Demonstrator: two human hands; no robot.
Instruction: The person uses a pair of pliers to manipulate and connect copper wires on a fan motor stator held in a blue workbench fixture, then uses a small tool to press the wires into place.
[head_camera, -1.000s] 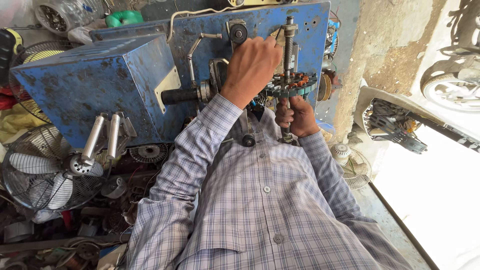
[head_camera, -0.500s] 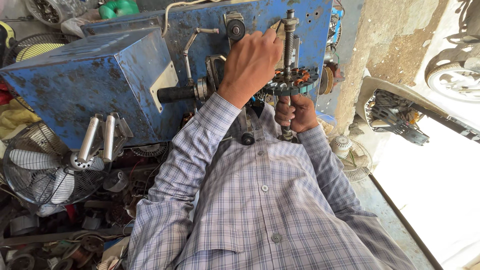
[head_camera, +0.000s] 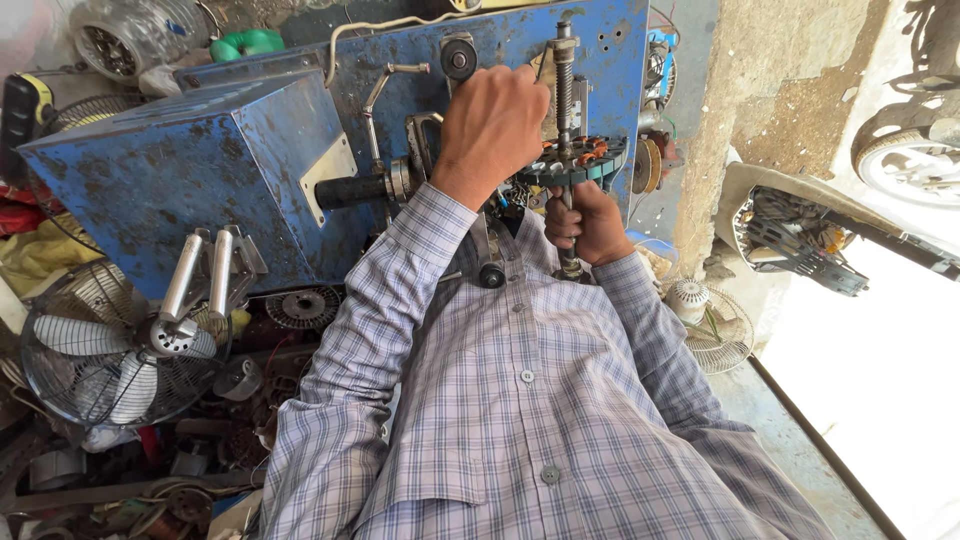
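Note:
A blue metal winding machine (head_camera: 200, 170) stands in front of me with a vertical threaded shaft (head_camera: 565, 60). A round motor stator (head_camera: 585, 162) with copper coils sits on that shaft. My left hand (head_camera: 492, 125) is raised against the machine's back plate, just left of the shaft and above the stator. Its fingers are curled, and what they hold is hidden. My right hand (head_camera: 588, 222) is below the stator, closed around the lower end of the shaft. A black crank handle (head_camera: 350, 190) sticks out of the machine, left of my left wrist.
A table fan (head_camera: 95, 355) with a wire guard lies at lower left among motor parts and scrap. Two metal rollers (head_camera: 200, 280) hang off the blue box. A white fan guard (head_camera: 715, 325) lies to the right, next to a rough wall (head_camera: 780, 110).
The view has shifted a little. Both hands stay at the shaft and stator, with no clear change in grip.

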